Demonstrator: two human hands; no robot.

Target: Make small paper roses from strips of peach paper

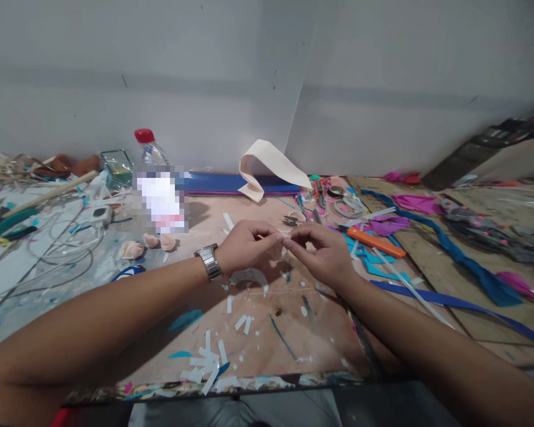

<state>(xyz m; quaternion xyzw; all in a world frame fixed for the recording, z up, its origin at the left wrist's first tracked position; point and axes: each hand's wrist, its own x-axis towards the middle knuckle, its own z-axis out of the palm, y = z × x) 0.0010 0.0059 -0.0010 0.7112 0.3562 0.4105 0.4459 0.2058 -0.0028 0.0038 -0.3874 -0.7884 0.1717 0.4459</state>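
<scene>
My left hand and my right hand meet fingertip to fingertip over the middle of the table. Both pinch a small, pale, thin piece, mostly hidden by the fingers; its kind cannot be made out. A metal watch sits on my left wrist. Just below the hands lies a curved translucent scrap on the tabletop. Behind my right hand is a small pair of dark snips. Small pale-pink flower-like pieces rest left of the watch.
A red-capped bottle stands at the back left. Blue sheets lie along the wall under a folded cream strip. An orange utility knife and blue strips are at right; green-handled pliers at left. White paper scraps litter the front edge.
</scene>
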